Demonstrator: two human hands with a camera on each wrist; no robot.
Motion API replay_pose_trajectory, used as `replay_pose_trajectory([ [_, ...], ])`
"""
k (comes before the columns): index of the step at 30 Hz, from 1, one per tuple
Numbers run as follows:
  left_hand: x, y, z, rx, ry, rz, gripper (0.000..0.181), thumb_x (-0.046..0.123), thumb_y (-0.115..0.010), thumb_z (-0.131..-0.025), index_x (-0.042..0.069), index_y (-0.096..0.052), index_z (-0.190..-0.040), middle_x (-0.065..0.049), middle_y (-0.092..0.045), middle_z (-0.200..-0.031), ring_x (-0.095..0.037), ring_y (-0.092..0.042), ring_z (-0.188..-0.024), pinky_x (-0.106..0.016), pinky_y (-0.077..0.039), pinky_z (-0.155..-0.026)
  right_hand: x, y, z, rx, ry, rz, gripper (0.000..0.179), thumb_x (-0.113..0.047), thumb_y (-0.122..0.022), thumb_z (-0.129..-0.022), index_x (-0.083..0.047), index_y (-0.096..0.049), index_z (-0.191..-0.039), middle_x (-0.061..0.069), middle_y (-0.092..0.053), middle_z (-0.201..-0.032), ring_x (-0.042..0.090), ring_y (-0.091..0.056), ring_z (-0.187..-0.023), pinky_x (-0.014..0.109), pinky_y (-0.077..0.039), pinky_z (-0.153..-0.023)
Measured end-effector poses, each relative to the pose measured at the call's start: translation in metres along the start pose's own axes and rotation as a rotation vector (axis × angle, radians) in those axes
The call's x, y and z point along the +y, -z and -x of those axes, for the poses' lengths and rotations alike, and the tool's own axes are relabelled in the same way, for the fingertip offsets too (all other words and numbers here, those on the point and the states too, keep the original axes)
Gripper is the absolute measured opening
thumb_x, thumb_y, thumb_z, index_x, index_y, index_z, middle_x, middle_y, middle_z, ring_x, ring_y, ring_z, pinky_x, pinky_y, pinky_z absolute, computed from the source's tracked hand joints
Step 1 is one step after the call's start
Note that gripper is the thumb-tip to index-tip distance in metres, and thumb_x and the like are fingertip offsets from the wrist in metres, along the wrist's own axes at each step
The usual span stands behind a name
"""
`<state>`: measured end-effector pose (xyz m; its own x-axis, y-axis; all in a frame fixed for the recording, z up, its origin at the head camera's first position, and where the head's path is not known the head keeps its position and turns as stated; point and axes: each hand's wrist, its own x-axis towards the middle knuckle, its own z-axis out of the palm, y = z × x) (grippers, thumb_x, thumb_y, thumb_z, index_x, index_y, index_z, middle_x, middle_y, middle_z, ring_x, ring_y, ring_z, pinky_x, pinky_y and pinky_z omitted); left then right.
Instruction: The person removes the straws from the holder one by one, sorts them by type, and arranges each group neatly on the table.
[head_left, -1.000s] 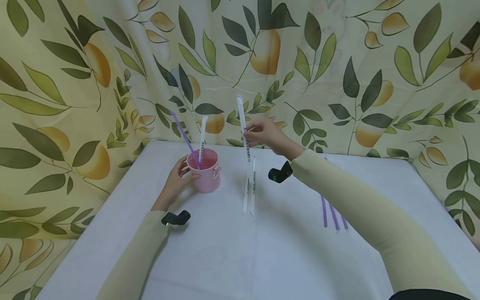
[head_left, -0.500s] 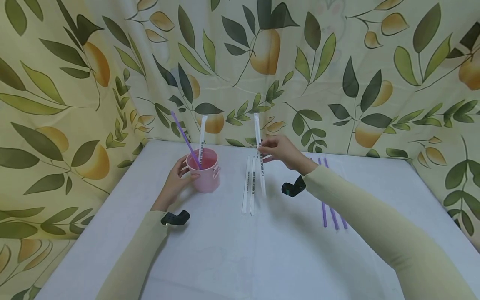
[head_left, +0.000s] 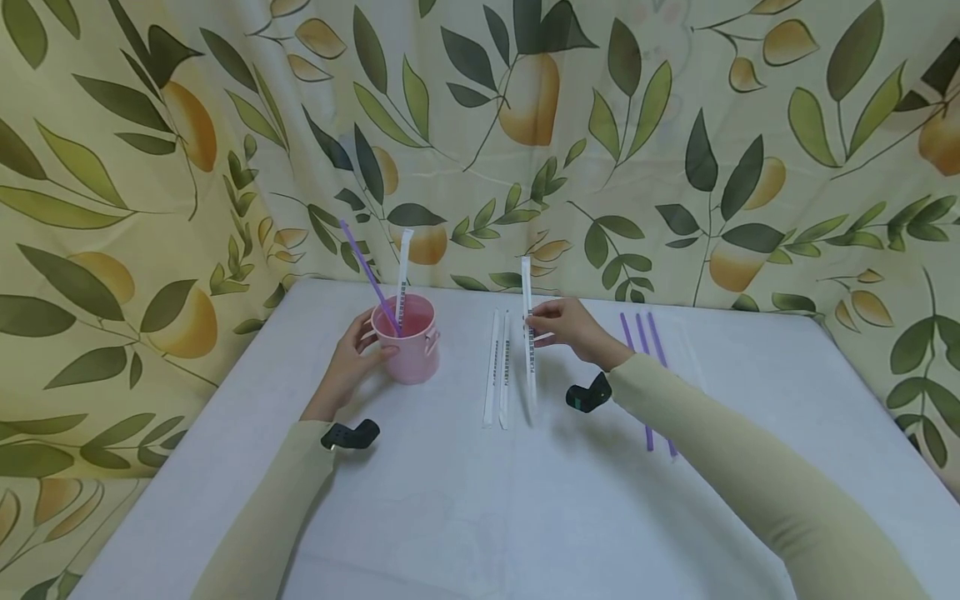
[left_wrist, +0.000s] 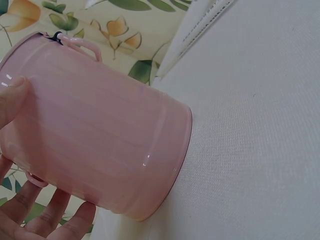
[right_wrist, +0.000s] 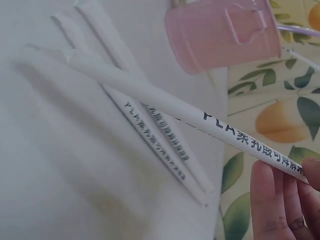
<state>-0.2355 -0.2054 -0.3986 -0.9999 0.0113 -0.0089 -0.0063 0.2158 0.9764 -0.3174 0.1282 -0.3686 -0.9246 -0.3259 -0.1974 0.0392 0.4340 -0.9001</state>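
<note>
My left hand [head_left: 348, 362] holds the small pink bucket [head_left: 416, 358], thumb on the near side and fingers round the left. A purple straw [head_left: 360, 258] and a paper-wrapped straw [head_left: 406, 254] stand tilted in it. With thumb and fingers, my right hand [head_left: 576, 329] pinches another paper-wrapped straw [head_left: 527, 287], printed with dark lettering, nearly upright. In the right wrist view this wrapped straw [right_wrist: 165, 97] slants across, its lower end close to the table; contact cannot be told. Two more wrapped straws [head_left: 505, 392] lie side by side just left of it.
Several purple straws [head_left: 649, 437] lie on the white table [head_left: 450, 517] to the right, partly covered by my right forearm [head_left: 720, 442]. Behind the table's far edge hangs a fruit-and-leaf patterned cloth [head_left: 480, 125].
My right hand has moved right and down with the wrapped straw, from above the two lying ones to their right side. The left hand and bucket have stayed put.
</note>
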Motion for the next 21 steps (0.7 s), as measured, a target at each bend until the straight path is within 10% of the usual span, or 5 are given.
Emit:
replay_pose_trajectory([
  [21, 0.001, -0.001, -0.001, 0.004, 0.015, 0.005, 0.077, 0.013, -0.066, -0.087, 0.015, -0.022, -0.149, -0.017, -0.027, -0.152, -0.036, -0.028, -0.140, -0.050, -0.032, -0.114, 0.024, -0.016, -0.011, 0.030, -0.123, -0.088, 0.034, -0.010, -0.054, -0.095, 0.008, -0.052, -0.123, 0.014, -0.059, -0.103, 0.012, -0.059, -0.081, 0.030, -0.060, -0.079],
])
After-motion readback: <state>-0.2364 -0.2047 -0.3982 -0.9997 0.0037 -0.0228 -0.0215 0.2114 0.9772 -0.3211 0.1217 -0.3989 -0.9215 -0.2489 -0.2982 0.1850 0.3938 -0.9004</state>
